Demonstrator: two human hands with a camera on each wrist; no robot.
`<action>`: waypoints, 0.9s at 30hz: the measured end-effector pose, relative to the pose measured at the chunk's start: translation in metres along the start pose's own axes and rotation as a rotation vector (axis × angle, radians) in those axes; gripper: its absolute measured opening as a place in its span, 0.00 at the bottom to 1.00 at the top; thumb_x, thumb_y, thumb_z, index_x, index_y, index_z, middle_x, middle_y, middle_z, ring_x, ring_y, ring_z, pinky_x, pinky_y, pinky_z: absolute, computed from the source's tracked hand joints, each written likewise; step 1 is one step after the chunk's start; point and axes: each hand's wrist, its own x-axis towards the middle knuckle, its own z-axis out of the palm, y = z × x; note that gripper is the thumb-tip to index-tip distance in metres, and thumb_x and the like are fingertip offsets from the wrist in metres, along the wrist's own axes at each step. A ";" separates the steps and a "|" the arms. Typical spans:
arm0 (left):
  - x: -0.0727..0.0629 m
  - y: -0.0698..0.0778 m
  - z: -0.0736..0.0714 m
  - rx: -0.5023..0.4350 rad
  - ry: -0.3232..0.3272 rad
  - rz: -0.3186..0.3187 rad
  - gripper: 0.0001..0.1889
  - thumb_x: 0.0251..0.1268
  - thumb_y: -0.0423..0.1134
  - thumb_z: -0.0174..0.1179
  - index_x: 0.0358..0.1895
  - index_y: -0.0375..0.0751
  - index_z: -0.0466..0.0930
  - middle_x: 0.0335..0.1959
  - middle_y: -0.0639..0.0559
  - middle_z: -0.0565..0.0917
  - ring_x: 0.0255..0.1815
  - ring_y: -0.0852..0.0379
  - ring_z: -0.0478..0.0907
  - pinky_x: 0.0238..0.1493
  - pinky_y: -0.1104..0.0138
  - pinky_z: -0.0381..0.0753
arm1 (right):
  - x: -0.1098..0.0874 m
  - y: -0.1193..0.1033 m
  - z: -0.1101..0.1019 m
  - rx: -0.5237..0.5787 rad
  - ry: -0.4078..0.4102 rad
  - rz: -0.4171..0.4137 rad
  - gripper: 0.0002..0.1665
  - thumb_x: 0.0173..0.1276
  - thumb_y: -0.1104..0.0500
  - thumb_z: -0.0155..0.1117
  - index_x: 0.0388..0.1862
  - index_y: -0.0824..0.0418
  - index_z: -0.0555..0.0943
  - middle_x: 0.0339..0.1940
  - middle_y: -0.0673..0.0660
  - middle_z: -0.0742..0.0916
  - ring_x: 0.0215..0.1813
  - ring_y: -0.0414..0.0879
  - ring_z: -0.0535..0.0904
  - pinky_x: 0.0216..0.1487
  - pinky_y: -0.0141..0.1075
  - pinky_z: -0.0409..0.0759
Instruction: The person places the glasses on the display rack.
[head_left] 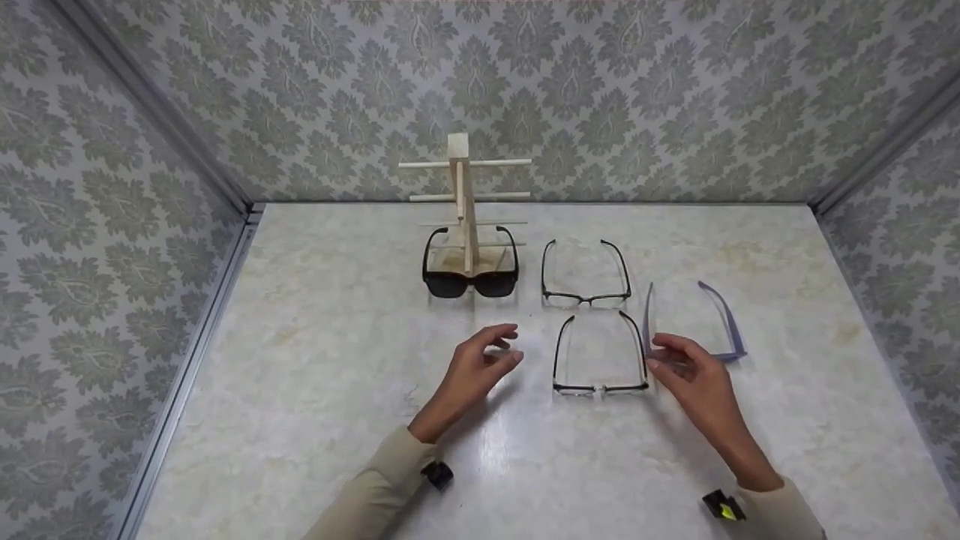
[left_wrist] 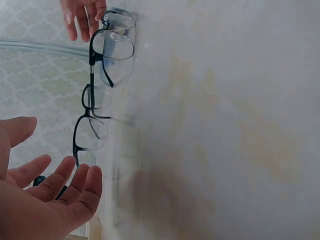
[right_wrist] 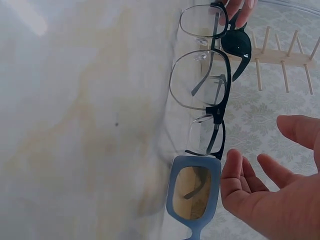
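Note:
My left hand (head_left: 476, 367) hovers over the table with loosely bent fingers and nothing in its grasp. To its right lie black half-rim glasses (head_left: 626, 388), temples pointing away from me. My right hand (head_left: 697, 382), also holding nothing, overlaps the blue-purple framed sunglasses (head_left: 731, 330) in the head view. Its fingertips are beside the half-rim pair's right corner. In the right wrist view, the thumb (right_wrist: 300, 130) stands apart from the fingers, near the blue frame (right_wrist: 172, 187). Farther back are a second dark-framed pair of clear glasses (head_left: 626, 277) and black sunglasses (head_left: 472, 283).
A wooden rack (head_left: 461, 180) with several thin pegs stands at the back, behind the black sunglasses. Patterned walls (head_left: 525, 97) enclose the marbled table (head_left: 315, 315) at the back and both sides. Each wrist wears a small black camera (head_left: 437, 475).

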 end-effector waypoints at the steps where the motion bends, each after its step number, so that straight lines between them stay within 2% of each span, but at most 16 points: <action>1: 0.000 0.000 0.002 0.001 -0.003 0.005 0.24 0.79 0.36 0.69 0.72 0.28 0.80 0.62 0.35 0.87 0.62 0.37 0.84 0.59 0.55 0.88 | -0.002 0.001 -0.001 -0.006 -0.001 0.002 0.25 0.79 0.65 0.73 0.71 0.71 0.81 0.61 0.69 0.88 0.60 0.46 0.86 0.57 0.24 0.83; 11: 0.000 0.003 0.019 -0.043 -0.052 -0.004 0.25 0.79 0.35 0.69 0.73 0.28 0.79 0.62 0.34 0.86 0.60 0.39 0.84 0.58 0.56 0.87 | -0.013 0.008 -0.002 -0.046 -0.030 0.039 0.26 0.78 0.63 0.74 0.71 0.69 0.82 0.60 0.66 0.89 0.58 0.42 0.86 0.53 0.25 0.85; 22: -0.001 0.002 0.035 -0.030 -0.124 0.013 0.24 0.79 0.35 0.69 0.71 0.28 0.80 0.61 0.35 0.87 0.57 0.40 0.86 0.58 0.56 0.87 | -0.012 0.015 0.002 -0.060 -0.060 0.065 0.26 0.76 0.63 0.77 0.70 0.68 0.84 0.61 0.66 0.88 0.55 0.38 0.86 0.50 0.26 0.86; 27: -0.002 0.003 0.041 -0.036 -0.137 0.000 0.23 0.78 0.34 0.69 0.71 0.28 0.80 0.59 0.36 0.88 0.56 0.40 0.86 0.56 0.60 0.86 | -0.010 0.019 0.003 -0.066 -0.074 0.094 0.26 0.76 0.64 0.77 0.69 0.70 0.83 0.61 0.67 0.89 0.54 0.36 0.86 0.52 0.25 0.85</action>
